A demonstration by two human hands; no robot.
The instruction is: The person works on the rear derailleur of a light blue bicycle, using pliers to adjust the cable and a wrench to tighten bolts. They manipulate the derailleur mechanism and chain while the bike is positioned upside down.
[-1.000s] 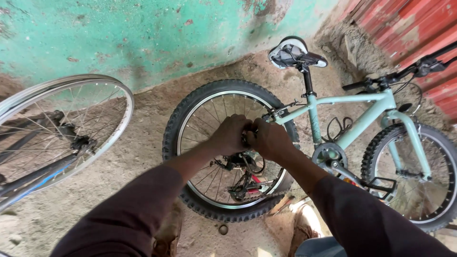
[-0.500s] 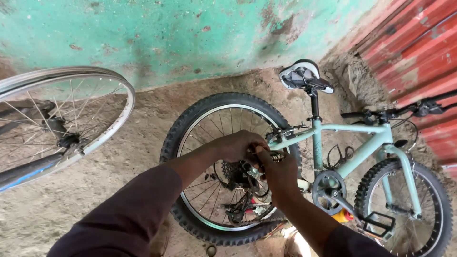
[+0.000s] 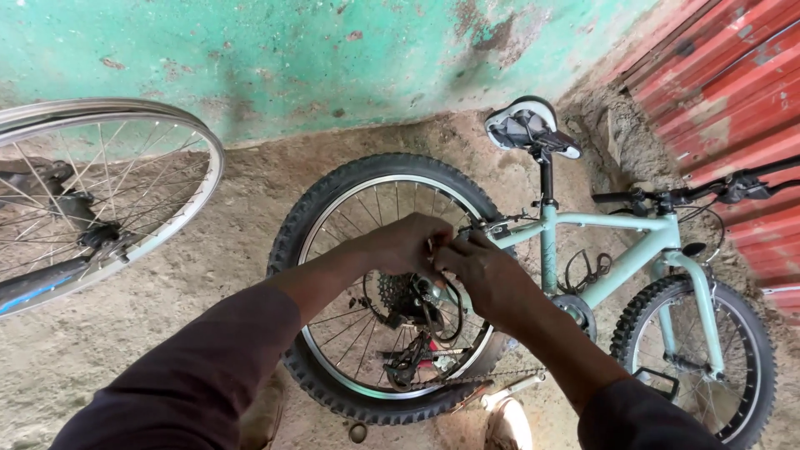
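Both hands meet at rear wheel [image 3: 379, 283] of mint-green bicycle [image 3: 617, 250], which lies on dirt floor [image 3: 208, 275] close to green wall [image 3: 292, 58]. Left hand [image 3: 404, 244] and right hand [image 3: 479, 271] have fingers pinched together on a small part above the gear cluster [image 3: 400, 296]; what part, cannot tell. Bare wheel rim [image 3: 108, 192] stands at floor's left edge.

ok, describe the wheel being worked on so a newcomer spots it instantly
Start at the pale green bicycle by the green wall. Its rear wheel sits below the saddle, under both hands. Unlike the bare silver rim at left, it wears a knobby black tyre.
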